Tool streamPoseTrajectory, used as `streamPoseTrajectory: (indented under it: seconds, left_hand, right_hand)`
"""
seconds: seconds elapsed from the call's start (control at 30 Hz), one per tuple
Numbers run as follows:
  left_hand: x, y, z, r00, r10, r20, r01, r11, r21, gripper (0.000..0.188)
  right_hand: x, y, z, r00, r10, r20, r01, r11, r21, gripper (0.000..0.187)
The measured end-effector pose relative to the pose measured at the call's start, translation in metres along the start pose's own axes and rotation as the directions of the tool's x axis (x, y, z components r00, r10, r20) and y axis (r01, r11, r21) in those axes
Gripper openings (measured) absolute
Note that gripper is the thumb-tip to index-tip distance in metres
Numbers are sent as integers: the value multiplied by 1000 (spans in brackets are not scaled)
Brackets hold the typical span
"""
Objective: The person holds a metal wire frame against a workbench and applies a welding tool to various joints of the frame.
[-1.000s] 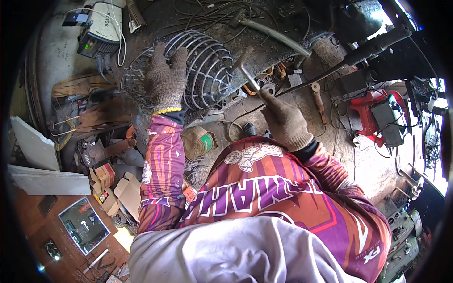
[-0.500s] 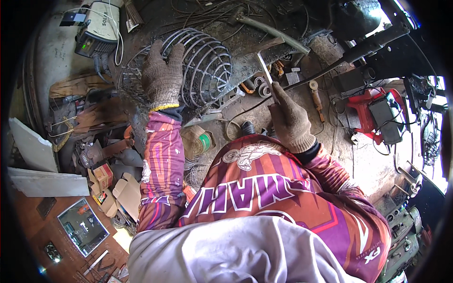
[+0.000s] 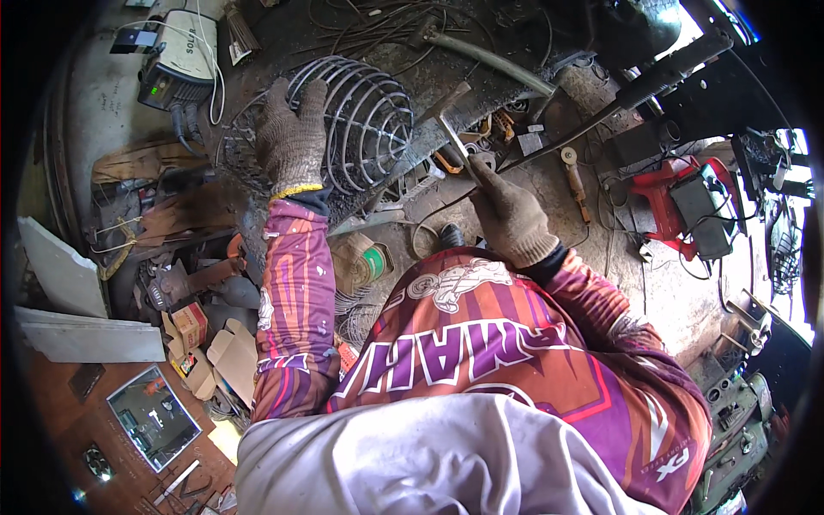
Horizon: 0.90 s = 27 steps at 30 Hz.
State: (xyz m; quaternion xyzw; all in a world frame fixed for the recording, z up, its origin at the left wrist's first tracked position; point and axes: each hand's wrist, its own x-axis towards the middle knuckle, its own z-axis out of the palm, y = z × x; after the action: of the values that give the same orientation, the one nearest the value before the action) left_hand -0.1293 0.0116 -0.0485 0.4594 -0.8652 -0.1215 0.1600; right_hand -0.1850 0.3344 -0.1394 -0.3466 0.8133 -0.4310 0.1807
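Observation:
A domed metal cage, made of curved bars welded into rings, lies on its side on the dark workbench. My left hand, in a knitted glove with a yellow cuff edge, grips the cage's near-left rim. In my gloved right hand is a chipping hammer, held by its thin metal handle. Its narrow pointed head lies just right of the cage's closed end, with a small gap that I cannot judge exactly.
A white welding machine with cables stands at the back left, beside a brush. Metal rods and a pipe lie at the bench's far side. On the floor are an angle grinder-like tool, a red stool and a wire spool.
My right hand has moved left with the hammer, bringing its head closer to the cage. The cage has shifted slightly left in view, with my left hand still on it.

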Motion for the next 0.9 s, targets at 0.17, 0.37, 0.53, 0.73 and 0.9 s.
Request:
streamPoseTrajectory:
  seconds: [0.17, 0.37, 0.53, 0.73, 0.9]
  left_hand:
    - [1, -5, -2, 1000, 19, -1, -19, 1000, 1, 85]
    - [-3, 0, -4, 1000, 2, -8, -2, 1000, 22, 85]
    - [3, -7, 0, 1000, 11, -13, -11, 1000, 15, 84]
    - [-1, -2, -5, 1000, -19, -2, 19, 999, 28, 84]
    - [4, -5, -1, 1000, 9, -16, -9, 1000, 2, 85]
  right_hand:
    - [-4, -5, -6, 990, -57, -127, 72, 991, 114, 55]
    - [1, -1, 0, 989, -86, -121, 99, 989, 105, 51]
    - [8, -4, -5, 999, -19, 27, 21, 997, -78, 50]
    - [5, 0, -3, 988, -103, -111, 114, 989, 98, 50]
    - [11, 1, -10, 997, -59, -50, 62, 996, 60, 50]
